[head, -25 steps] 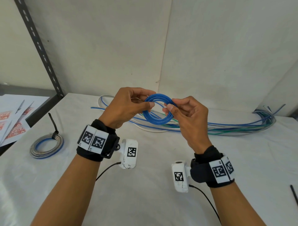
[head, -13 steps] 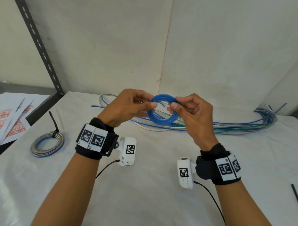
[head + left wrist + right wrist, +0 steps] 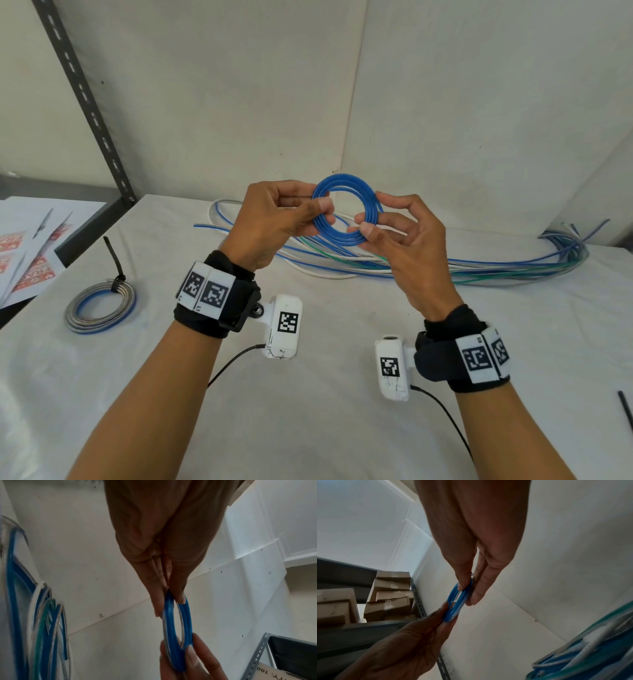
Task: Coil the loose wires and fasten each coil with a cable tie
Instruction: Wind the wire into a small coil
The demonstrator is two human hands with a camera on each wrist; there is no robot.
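A small coil of blue wire (image 3: 346, 190) is held up above the table between both hands. My left hand (image 3: 322, 209) pinches its left side with thumb and fingers, and my right hand (image 3: 368, 226) pinches its lower right side. The left wrist view shows the blue coil (image 3: 186, 616) edge-on, pinched at the top by my left hand (image 3: 169, 596) and at the bottom by my right hand (image 3: 181, 651). Seen from the right wrist, the coil (image 3: 458, 601) sits between my right hand (image 3: 467, 595) and my left hand (image 3: 447, 614). No cable tie shows on this coil.
A bundle of loose blue, green and white wires (image 3: 479, 270) lies along the back of the white table (image 3: 308, 428). At the left lies a finished grey-blue coil (image 3: 99, 308) with a black cable tie (image 3: 114, 263). Another black tie (image 3: 625, 409) lies at the right edge. Printed sheets (image 3: 24, 250) lie far left.
Both hands have lifted the blue coil higher and tilted it more upright, so its ring faces the head camera. The grips have stayed on its left and right sides.
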